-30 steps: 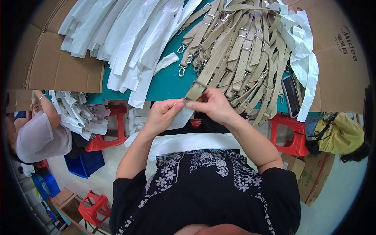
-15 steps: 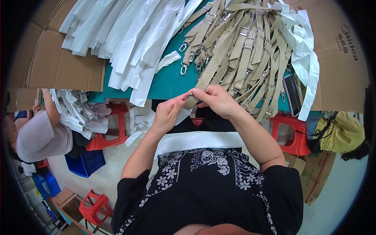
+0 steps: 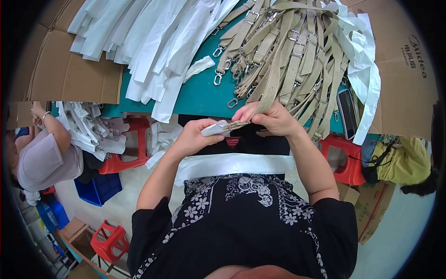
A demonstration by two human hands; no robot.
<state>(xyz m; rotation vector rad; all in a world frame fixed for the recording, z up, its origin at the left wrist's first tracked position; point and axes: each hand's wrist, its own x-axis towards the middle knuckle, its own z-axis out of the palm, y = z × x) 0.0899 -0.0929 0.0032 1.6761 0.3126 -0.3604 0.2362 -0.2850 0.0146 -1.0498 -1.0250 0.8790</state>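
At the table's near edge, my right hand (image 3: 277,122) pinches a beige strap (image 3: 269,90) close to its metal buckle. The strap runs up from my fingers into the pile. My left hand (image 3: 197,137) is closed on a folded piece of white paper (image 3: 215,129), its thumb below and fingers above. The paper's end meets the strap's hardware between my hands; whether it wraps round the metal I cannot tell. Beyond my hands lies a thick bundle of beige straps (image 3: 297,60) with silver buckles and clips.
Long white paper strips (image 3: 153,51) cover the left of the green table (image 3: 186,100). A dark phone (image 3: 346,109) lies at the right by crumpled white paper (image 3: 364,69). Cardboard (image 3: 76,69) stands on both sides. Red stools (image 3: 346,162) flank me, and another person (image 3: 49,153) sits left.
My hands have drawn apart a little, the left one to the left and downward. White paper now shows in my left hand, and the strap's buckle end has turned sideways toward it.
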